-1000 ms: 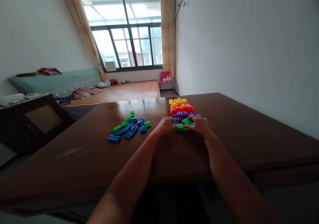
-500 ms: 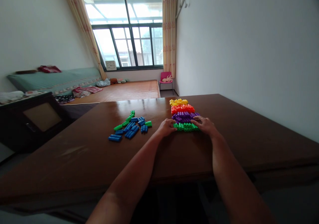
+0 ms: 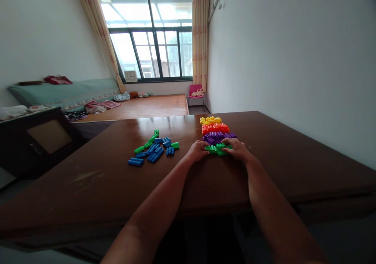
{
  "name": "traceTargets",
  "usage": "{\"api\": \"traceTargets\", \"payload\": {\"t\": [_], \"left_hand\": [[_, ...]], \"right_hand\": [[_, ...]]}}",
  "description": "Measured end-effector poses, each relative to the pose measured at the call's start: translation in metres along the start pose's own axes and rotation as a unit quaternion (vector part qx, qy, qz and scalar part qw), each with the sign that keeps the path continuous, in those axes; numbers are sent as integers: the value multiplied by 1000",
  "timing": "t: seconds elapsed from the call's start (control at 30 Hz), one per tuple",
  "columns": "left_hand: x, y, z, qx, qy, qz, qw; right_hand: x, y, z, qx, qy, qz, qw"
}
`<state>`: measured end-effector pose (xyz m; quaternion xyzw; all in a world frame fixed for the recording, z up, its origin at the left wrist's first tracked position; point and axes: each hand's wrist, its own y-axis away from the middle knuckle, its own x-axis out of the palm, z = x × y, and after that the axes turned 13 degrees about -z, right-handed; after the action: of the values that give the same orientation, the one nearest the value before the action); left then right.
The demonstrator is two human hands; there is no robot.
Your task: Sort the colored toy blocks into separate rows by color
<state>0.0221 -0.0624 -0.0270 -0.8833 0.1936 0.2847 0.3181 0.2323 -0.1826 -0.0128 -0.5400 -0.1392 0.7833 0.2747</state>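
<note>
A row of small green ribbed plastic pieces [image 3: 216, 149] lies on the table in front of me. My left hand [image 3: 197, 152] presses its fingers against the left end of that row. At the other end, my right hand [image 3: 237, 149] has its thumb and fingers curled around the green pieces, covering some of them. Directly behind sits a row of purple pieces [image 3: 216, 138], close to my right fingertips. Farther back come a row of orange-red pieces [image 3: 215, 128] and a row of yellow pieces [image 3: 210, 120].
Loose blue pieces [image 3: 154, 152] lie scattered left of my hands, with several loose green pieces [image 3: 148, 144] among them. All rest on the dark brown table [image 3: 117, 201]. Beyond its far edge are a bed [image 3: 155, 105] and a pink chair [image 3: 195, 89]; a cabinet [image 3: 44, 142] stands left.
My right hand has moved left, squeezing the green row shorter and bunching its pieces. The left hand stays nearly in place. The loose pieces have not moved.
</note>
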Motion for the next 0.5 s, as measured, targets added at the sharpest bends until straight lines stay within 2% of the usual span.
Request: {"api": "traceTargets", "payload": {"t": [0.1, 0.27, 0.5], "left_hand": [[1, 0, 3, 2, 1, -1, 1000], [1, 0, 5, 12, 14, 7, 1000], [3, 1, 3, 3, 18, 4, 1000]], "right_hand": [[-5, 1, -2, 11, -21, -15, 1000], [-6, 5, -8, 23, -17, 15, 999], [11, 3, -3, -42, 17, 1, 999]]}}
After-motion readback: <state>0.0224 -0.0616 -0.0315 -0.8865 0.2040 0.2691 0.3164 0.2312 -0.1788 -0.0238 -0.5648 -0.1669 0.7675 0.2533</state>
